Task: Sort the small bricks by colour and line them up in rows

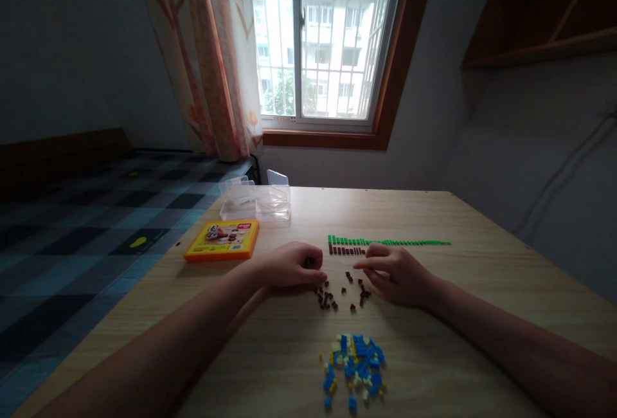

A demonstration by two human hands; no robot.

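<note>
My left hand (pixel 295 265) rests on the table with its fingers curled over. Dark brown bits show in the curl, seemingly small brown building bricks. Close by its fingertips lies a loose scatter of brown building bricks (pixel 328 299). My right hand (pixel 398 271) is at the right end of a short row of brown bricks (pixel 343 251). Its fingers are bent but apart, one reaching left above the table, and no brick can be seen between them. Just behind runs a long row of green bricks (pixel 351 241), graded from tall at the left to low at the right.
Nearer to me lies a mixed pile of blue, yellow and cream bricks (pixel 357 366). An orange-yellow box (pixel 222 241) sits at the left of the wooden table (pixel 482 289). Clear plastic containers (pixel 255 206) stand behind it. A checked bed (pixel 96 212) adjoins the left side.
</note>
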